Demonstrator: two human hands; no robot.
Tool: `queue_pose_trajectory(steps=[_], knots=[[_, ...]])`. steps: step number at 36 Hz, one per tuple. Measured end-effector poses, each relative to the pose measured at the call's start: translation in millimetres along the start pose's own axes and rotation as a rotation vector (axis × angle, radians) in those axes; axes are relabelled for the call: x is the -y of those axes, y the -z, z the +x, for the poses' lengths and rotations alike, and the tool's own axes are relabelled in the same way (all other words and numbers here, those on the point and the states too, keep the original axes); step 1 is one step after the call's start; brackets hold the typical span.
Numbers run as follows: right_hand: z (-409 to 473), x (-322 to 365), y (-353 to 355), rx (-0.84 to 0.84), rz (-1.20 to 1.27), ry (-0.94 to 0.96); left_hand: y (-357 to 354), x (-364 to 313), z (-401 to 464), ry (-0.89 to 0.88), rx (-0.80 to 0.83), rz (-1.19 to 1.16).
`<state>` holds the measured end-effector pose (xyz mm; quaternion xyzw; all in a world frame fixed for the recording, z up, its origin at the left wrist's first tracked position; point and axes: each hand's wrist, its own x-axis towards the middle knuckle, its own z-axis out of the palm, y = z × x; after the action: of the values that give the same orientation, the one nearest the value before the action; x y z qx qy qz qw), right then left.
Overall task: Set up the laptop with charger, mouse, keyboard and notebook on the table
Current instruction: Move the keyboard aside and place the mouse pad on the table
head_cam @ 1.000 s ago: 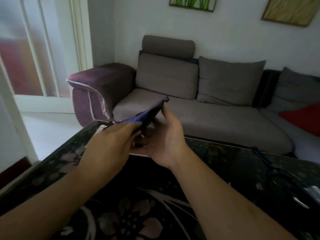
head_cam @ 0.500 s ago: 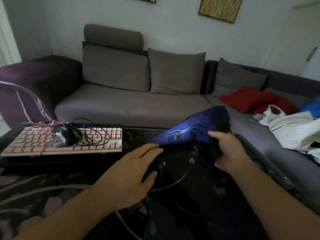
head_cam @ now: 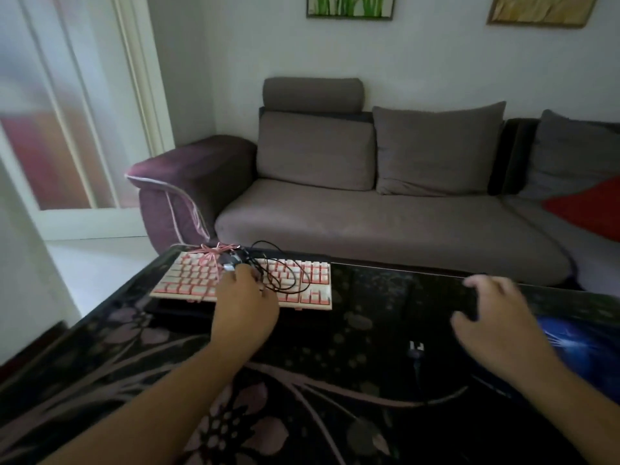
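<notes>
- Keyboard (head_cam: 245,281), pink and white, lies near the table's (head_cam: 100,380) far left corner, long side along the far edge, sitting on something dark and flat that I can't identify.
- Mouse (head_cam: 231,261), dark, rests on the keyboard's far rows; its black cable (head_cam: 285,280) loops loosely over the keys, and a pink cord (head_cam: 211,258) is bunched beside it.
- Left hand (head_cam: 246,303) reaches over the keyboard's middle, fingertips at the mouse and cable. Fingers look bent toward them, but whether they actually grip anything I can't tell.
- Right hand (head_cam: 493,317) hovers over the table near the right edge, fingers spread and loose, holding nothing.
- Mouse pad (head_cam: 577,350), blue print, lies flat by the right edge, partly under the right forearm.
- Plug (head_cam: 417,347) with a dark lead lies mid-table, between the hands.
- Laptop and notebook: not identifiable in view.
- Step in hand, as I judge it: lifting the mouse off the keyboard to bring it to the pad.
- To do it well: take the mouse body, not the cable; lift straight up so loops clear the keycaps; gather slack before carrying across, or the cable may drag the keyboard or snag the pink cord.
</notes>
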<state>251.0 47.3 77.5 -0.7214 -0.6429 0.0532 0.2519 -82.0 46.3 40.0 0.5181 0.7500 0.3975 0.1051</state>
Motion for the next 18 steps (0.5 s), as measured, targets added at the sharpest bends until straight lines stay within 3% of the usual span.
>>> queue_pose_trajectory(steps=[3,6,12,15,18], knots=[[3,74,-37,0.206,0.162,0.18,9,15,39,0.186,-0.076,-0.068],[15,147,-79,0.339,0.166,0.376,9,33,74,0.339,0.002,-0.206],[54,253,-161,0.488,0.256,0.346,-7,79,105,0.112,0.2,0.073],[65,273,-181,0.519,0.155,0.346,7,79,93,0.092,0.211,-0.107],[62,275,-188,0.417,-0.025,0.462,25,76,82,0.179,0.129,-0.37]])
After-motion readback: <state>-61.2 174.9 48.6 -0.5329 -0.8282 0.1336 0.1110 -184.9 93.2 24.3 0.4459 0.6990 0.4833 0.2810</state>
